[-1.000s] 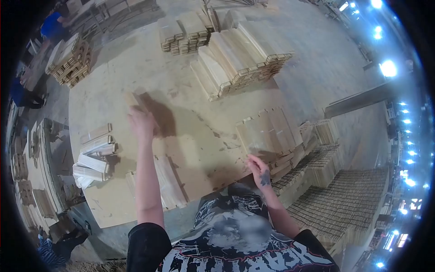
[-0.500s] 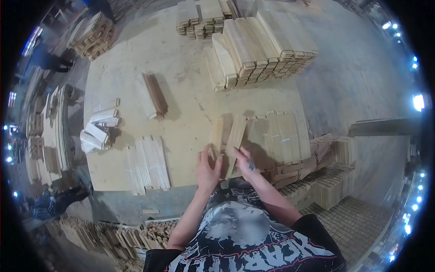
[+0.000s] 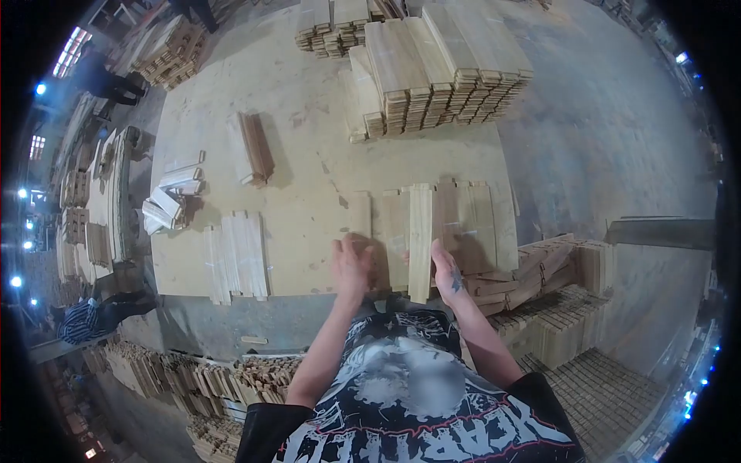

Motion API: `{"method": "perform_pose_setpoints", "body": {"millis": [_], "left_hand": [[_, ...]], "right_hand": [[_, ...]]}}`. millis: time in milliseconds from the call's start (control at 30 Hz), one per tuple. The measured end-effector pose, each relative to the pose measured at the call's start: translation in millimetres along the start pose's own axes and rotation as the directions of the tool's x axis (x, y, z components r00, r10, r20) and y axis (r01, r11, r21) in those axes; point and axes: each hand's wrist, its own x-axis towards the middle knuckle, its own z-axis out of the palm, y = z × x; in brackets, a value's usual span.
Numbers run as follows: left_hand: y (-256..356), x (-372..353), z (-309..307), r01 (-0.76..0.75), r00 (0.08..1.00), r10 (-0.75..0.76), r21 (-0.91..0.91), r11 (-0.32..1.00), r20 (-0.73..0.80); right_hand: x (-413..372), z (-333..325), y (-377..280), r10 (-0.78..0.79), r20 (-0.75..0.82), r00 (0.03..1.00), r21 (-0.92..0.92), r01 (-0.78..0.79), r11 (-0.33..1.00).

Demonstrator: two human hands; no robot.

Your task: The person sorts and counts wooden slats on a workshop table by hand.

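My right hand (image 3: 446,272) grips a narrow pale wooden plank (image 3: 420,231) by its right edge, thumb on the near side. It is held above a row of planks (image 3: 480,224) lying side by side on the big table board (image 3: 309,181). My left hand (image 3: 353,264) is slightly blurred, its fingers spread and nothing seen in them. Just beyond its fingertips lies another single plank (image 3: 360,210), its near end hidden by the hand.
Stacked planks (image 3: 440,69) stand at the far side. A brown bundle (image 3: 255,148), white pieces (image 3: 164,208) and a second plank row (image 3: 238,255) lie leftward. Stacks of wood (image 3: 575,328) stand at right; a person (image 3: 100,77) is far left.
My right hand has moved right with its plank, from beside the single plank to over the row, and the plank is now straighter. My left hand has come off the single plank.
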Motion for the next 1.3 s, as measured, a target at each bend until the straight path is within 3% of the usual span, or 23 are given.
{"method": "perform_pose_setpoints", "body": {"millis": [67,167,233,267,333,400,433,533,567,633,667,733,833,933,1033,1067,1133,1233,1300], "left_hand": [[15.8,-6.1,7.1,-0.005,0.999,0.006,-0.015,1.000,0.033],[32.9,-15.6,1.2,-0.009,0.999,0.011,-0.047,0.999,0.050],[43.0,-21.7,-14.7,-0.038,0.998,0.042,-0.107,0.994,0.043],[45.1,-24.3,-16.5,0.067,0.989,-0.019,-0.323,0.944,0.150],[48.0,-25.6,-18.0,0.313,0.926,-0.066,-0.655,0.687,0.373],[21.4,-16.1,-3.3,0.242,0.955,-0.037,-0.701,0.670,0.293],[11.0,-10.2,-2.1,0.206,0.967,-0.023,-0.723,0.660,0.254],[-25.3,2.0,-17.6,0.288,0.938,-0.078,-0.631,0.720,0.339],[-47.7,4.5,-8.5,0.267,0.955,-0.140,-0.550,0.792,0.263],[-45.9,2.9,-26.4,0.033,0.998,-0.024,-0.186,0.982,0.053],[-44.4,1.7,-32.2,-0.065,0.997,0.066,0.030,0.997,-0.026],[-44.6,1.2,-30.1,-0.033,0.999,0.035,0.059,0.998,-0.023],[-35.5,-0.7,-19.8,0.002,1.000,-0.002,0.005,1.000,-0.003],[-18.9,-6.1,-6.7,-0.009,1.000,0.009,-0.012,1.000,0.005],[-12.1,-4.9,-16.5,0.045,0.996,-0.040,-0.059,0.997,0.084],[-11.7,-3.6,-20.4,0.078,0.990,-0.067,-0.084,0.993,0.126],[-18.8,-6.6,-20.0,0.041,0.994,-0.034,-0.070,0.997,0.103],[-34.9,-12.6,-23.5,0.012,0.999,-0.011,-0.022,1.000,0.049],[-48.2,-17.8,-34.7,0.035,0.999,-0.035,-0.005,0.999,0.027]], "right_hand": [[-5.3,-1.2,-6.5,0.041,-0.030,0.999,0.008,-0.041,0.999],[6.2,-20.4,20.2,-0.141,-0.010,0.990,-0.206,0.135,0.969],[-0.2,0.6,3.6,-0.290,-0.013,0.957,-0.399,0.261,0.879],[-4.0,15.2,-5.7,-0.359,0.001,0.933,-0.488,0.314,0.815],[-4.6,30.4,-7.0,-0.344,0.029,0.939,-0.537,0.305,0.787],[-0.5,35.9,-4.6,-0.351,0.135,0.927,-0.572,0.362,0.736],[0.8,35.3,-5.6,-0.306,0.107,0.946,-0.543,0.314,0.779],[12.8,-0.7,3.3,-0.481,-0.042,0.876,-0.572,0.373,0.730],[17.0,-21.2,5.0,-0.535,-0.094,0.839,-0.626,0.369,0.688],[17.6,-59.4,0.0,-0.624,-0.214,0.751,-0.675,0.348,0.650],[14.7,-75.7,-4.2,-0.652,-0.288,0.701,-0.674,0.336,0.658],[11.7,-118.6,-4.4,-0.707,-0.278,0.651,-0.835,0.200,0.512],[-0.3,-143.1,-3.0,-0.656,-0.361,0.663,-0.857,0.041,0.514],[0.1,-153.2,5.3,-0.601,-0.375,0.706,-0.783,0.106,0.613],[-0.6,-148.8,9.7,-0.652,-0.341,0.677,-0.866,0.043,0.498],[-0.6,-145.4,9.8,-0.646,-0.362,0.672,-0.846,0.054,0.530],[-2.6,-134.0,8.7,-0.631,-0.406,0.662,-0.803,0.071,0.591],[-6.9,-121.4,18.5,-0.669,-0.324,0.669,-0.857,0.093,0.507],[-10.7,-106.2,30.8,-0.650,-0.335,0.682,-0.815,0.137,0.564]]}}
